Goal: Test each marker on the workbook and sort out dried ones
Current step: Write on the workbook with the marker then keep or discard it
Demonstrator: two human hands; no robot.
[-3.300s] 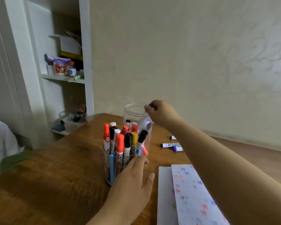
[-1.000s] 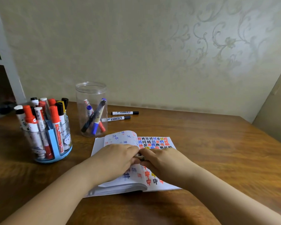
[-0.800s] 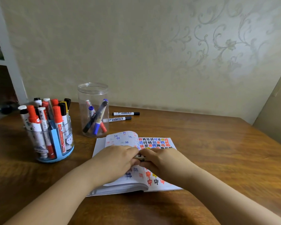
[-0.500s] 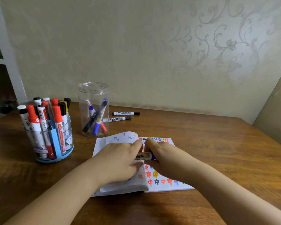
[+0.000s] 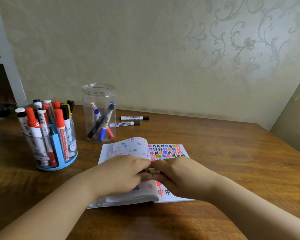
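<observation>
An open workbook [image 5: 168, 150] with coloured test marks lies on the wooden table. Over its middle my left hand [image 5: 118, 174] and my right hand [image 5: 182, 175] meet, and both grip one marker [image 5: 150, 170]; only a short pale piece of it shows between the fingers. A blue-based clear holder [image 5: 59, 153] at the left stands full of several capped markers. Behind the workbook a clear jar [image 5: 99, 101] holds several markers. Two black-capped markers [image 5: 133, 118] lie on the table to the right of the jar.
The wooden table [image 5: 232, 161] runs to a patterned wall behind. A white shelf frame [image 5: 5, 58] stands at the far left. A tan panel [image 5: 294, 122] closes the right side.
Since 3.3 s ago my view has swung from the holder and jar to the workbook. My hands have come together on one marker; in the last half second they closed tighter over it.
</observation>
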